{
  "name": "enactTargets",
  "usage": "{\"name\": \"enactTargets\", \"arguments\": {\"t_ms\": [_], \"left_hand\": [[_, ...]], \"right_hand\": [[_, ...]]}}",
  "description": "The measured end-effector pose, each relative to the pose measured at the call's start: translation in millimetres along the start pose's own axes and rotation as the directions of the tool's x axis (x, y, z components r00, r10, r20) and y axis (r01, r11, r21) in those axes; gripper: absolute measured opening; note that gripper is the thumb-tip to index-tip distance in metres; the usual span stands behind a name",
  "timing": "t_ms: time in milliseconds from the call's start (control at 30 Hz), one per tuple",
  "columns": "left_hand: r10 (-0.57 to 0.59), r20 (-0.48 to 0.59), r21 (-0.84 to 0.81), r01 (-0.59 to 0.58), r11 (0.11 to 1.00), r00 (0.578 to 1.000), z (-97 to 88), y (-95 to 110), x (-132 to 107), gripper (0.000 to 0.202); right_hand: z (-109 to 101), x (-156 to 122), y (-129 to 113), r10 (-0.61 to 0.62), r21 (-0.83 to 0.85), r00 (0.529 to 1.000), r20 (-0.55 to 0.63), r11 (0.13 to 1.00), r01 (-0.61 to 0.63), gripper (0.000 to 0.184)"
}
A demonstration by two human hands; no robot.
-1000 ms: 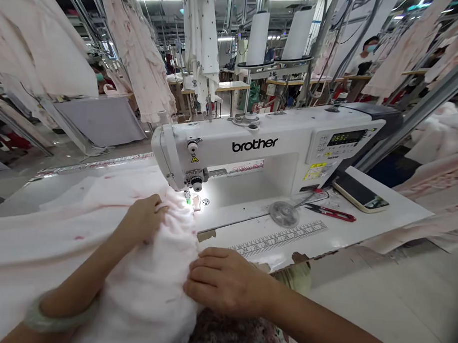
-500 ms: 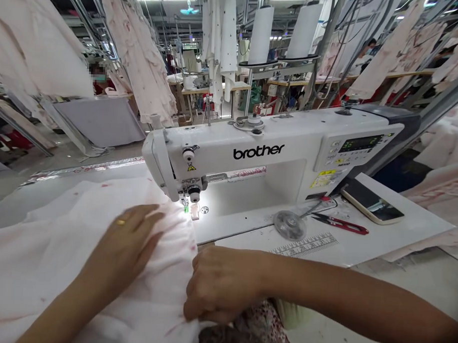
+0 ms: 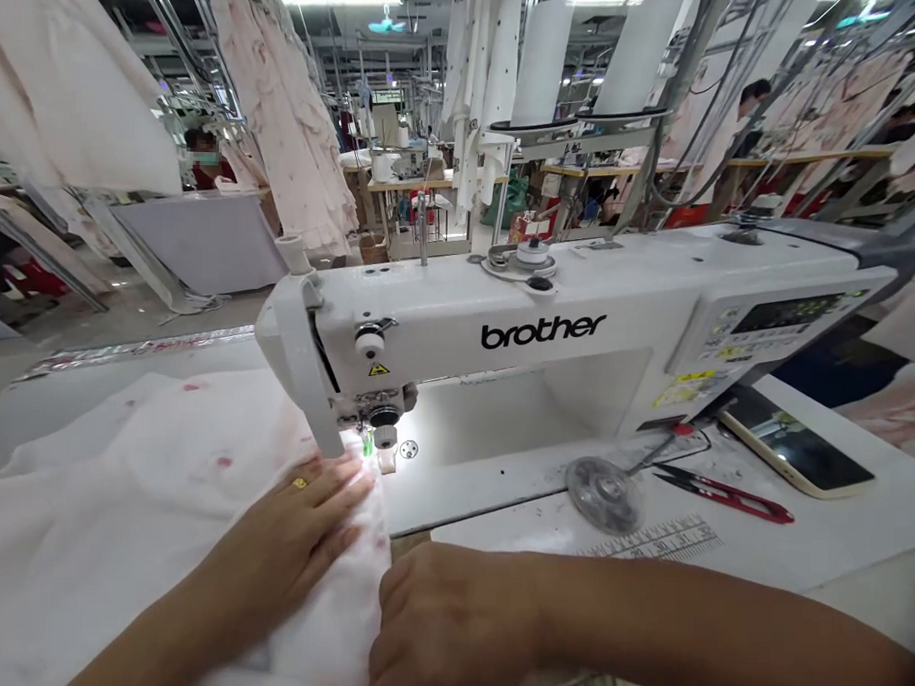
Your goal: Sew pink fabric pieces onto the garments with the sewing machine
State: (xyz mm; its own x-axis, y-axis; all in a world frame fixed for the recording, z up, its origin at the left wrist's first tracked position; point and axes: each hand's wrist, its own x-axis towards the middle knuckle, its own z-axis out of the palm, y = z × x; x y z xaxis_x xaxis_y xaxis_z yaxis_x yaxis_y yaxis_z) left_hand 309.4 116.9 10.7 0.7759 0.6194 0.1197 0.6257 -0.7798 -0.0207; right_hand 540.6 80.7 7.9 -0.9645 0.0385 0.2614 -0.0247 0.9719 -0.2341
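- Spanning the table [image 3: 832,556] from left to right, the white sewing machine [image 3: 548,336] is the largest item; its needle area [image 3: 383,435] is lit.
- Lying on the left half of the table, the white fabric [image 3: 121,511] with small pink marks runs up to the needle area, its right edge beside the needle.
- Handling judgement: the fabric looks light, soft and limp, likely to bunch or slide; hold it flat near the edge, close to the needle.
- Left hand [image 3: 301,538]: fingers extended and pressed flat on the fabric, tips just short of the needle; 1 gold ring [image 3: 299,484] shows.
- Right hand [image 3: 448,623]: fingers curled at the fabric's near edge; whether they pinch it cannot be told.
- Right of the needle: 1 round metal disc [image 3: 605,488], red thread snips [image 3: 730,490], 1 phone [image 3: 795,453].
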Motion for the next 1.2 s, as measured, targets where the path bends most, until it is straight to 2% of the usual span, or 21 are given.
{"name": "enactTargets", "arguments": {"t_ms": [200,333,500,600,667,733,833,900,967,1067,1200], "left_hand": [[-0.027,0.039,-0.035,0.029,0.999,0.999,-1.3,-15.6,10.9,0.037],[-0.043,0.011,-0.079,0.044,0.996,0.999,1.9,-22.6,12.9,0.027],[-0.121,-0.008,-0.132,0.119,0.984,0.993,-1.0,-32.6,22.4,0.025],[-0.104,-0.019,-0.094,0.102,0.99,0.994,-11.1,-29.4,23.4,0.028],[-0.145,-0.036,-0.027,0.144,0.989,0.989,-14.7,-20.1,16.9,0.03],[-0.281,-0.05,0.017,0.282,0.959,0.958,-12.5,-8.0,5.6,0.031],[-0.504,-0.03,-0.011,0.504,0.864,0.863,-2.7,4.6,-12.0,0.025],[-0.558,0.004,-0.078,0.557,0.827,0.83,1.5,5.4,-18.9,0.02],[-0.568,-0.029,-0.136,0.56,0.817,0.822,0.7,1.8,-20.8,0.018],[-0.515,-0.139,-0.106,0.504,0.857,0.846,-5.3,-3.7,-17.1,0.022],[-0.279,-0.16,0.052,0.29,0.956,0.947,-6.9,-2.5,-9.8,0.026]], "right_hand": [[2.8,0.5,10.4,0.072,-0.075,0.996,-0.046,0.994,-0.075,0.009],[2.8,-1.7,16.5,0.062,-0.115,0.995,-0.079,0.991,-0.071,0.005],[4.0,-5.3,25.2,0.084,-0.149,0.991,-0.108,0.984,-0.1,0.013],[2.4,-6.2,26.8,0.043,-0.181,0.992,-0.122,0.981,-0.065,0.014],[0.4,-6.1,25.9,0.004,-0.238,0.992,-0.129,0.971,-0.035,0.017],[-0.8,-5.6,24.6,-0.044,-0.299,0.989,-0.141,0.954,0.0,0.02],[0.3,-5.0,23.3,-0.127,-0.381,0.973,-0.192,0.924,0.046,0.022],[1.2,-4.9,23.0,-0.158,-0.427,0.96,-0.233,0.903,0.045,0.023],[0.8,-5.1,22.6,-0.162,-0.455,0.949,-0.272,0.89,0.021,0.023],[-1.5,-5.7,21.6,-0.133,-0.437,0.95,-0.282,0.899,-0.004,0.023],[-3.9,-6.0,21.2,-0.008,-0.314,0.991,-0.137,0.949,-0.036,0.022]]}}
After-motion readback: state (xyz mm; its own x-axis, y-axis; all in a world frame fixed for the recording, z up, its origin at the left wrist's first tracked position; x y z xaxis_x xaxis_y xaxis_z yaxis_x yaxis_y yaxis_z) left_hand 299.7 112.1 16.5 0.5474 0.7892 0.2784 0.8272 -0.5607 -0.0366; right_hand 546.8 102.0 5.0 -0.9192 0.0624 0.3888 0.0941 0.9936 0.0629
